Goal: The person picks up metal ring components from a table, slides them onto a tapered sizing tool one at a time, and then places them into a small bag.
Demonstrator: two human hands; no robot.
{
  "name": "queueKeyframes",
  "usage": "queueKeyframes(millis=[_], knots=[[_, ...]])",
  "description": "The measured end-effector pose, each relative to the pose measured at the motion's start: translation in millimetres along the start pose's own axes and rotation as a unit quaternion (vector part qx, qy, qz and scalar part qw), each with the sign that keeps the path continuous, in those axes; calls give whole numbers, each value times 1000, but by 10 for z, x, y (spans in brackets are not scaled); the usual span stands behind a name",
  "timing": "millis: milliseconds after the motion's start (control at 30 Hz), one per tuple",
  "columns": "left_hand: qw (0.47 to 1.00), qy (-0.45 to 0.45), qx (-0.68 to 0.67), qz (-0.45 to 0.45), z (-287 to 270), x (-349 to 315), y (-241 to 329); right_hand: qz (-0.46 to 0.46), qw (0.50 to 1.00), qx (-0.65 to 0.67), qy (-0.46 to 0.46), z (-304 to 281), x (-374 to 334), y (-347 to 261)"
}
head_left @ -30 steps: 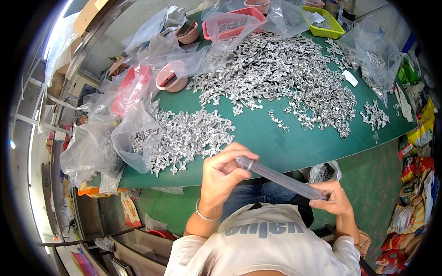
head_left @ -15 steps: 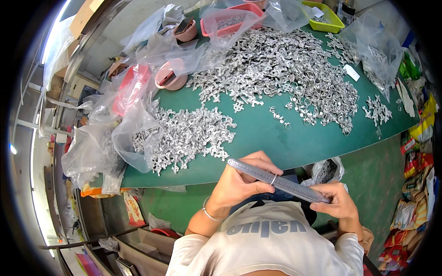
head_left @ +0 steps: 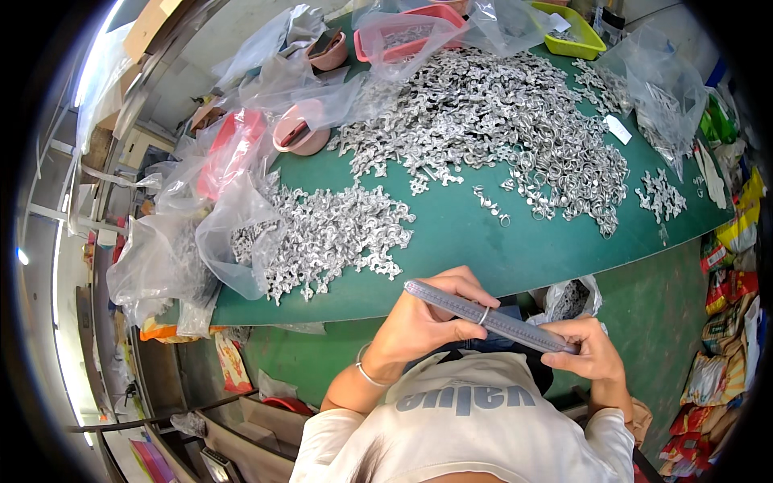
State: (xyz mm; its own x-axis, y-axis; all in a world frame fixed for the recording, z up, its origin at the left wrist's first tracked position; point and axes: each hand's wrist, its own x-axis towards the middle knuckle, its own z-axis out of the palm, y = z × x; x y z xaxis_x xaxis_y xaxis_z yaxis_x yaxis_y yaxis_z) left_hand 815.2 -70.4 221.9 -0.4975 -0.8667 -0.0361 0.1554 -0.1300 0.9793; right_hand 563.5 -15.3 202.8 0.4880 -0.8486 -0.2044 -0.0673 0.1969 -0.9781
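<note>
Ring [head_left: 484, 315] around a grey rod [head_left: 525, 331], held before the tabletop's [head_left: 451, 233] near edge.
Left hand's [head_left: 431, 322] fingers pinch the ring; right hand's [head_left: 592, 350] grip the rod's right end. A loosened pinch could let the ring slide off, floorward [head_left: 644, 322]; bare tabletop separates that edge from the metal pieces [head_left: 483, 113].

I see ring [head_left: 483, 315] moved from near left end of grey rod [head_left: 522, 329] to mid-length, far as I can tell; left hand [head_left: 429, 320] shifted rightward too.
</note>
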Motion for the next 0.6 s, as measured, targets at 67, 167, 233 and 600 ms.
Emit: queueKeyframes(millis=[67,167,233,600], knots=[[1000,-1,-3,-1,6,5,1,5,1000,-1,-1,3,2,6],[1000,-21,20,10,-17,2,13,-1,1000,18,6,19,13,5],[998,-40,45,22,-22,-3,18,-9,1000,9,1,2,18,28],[1000,-19,-12,5,-52,2,-9,-13,1000,7,15,55,51,128]])
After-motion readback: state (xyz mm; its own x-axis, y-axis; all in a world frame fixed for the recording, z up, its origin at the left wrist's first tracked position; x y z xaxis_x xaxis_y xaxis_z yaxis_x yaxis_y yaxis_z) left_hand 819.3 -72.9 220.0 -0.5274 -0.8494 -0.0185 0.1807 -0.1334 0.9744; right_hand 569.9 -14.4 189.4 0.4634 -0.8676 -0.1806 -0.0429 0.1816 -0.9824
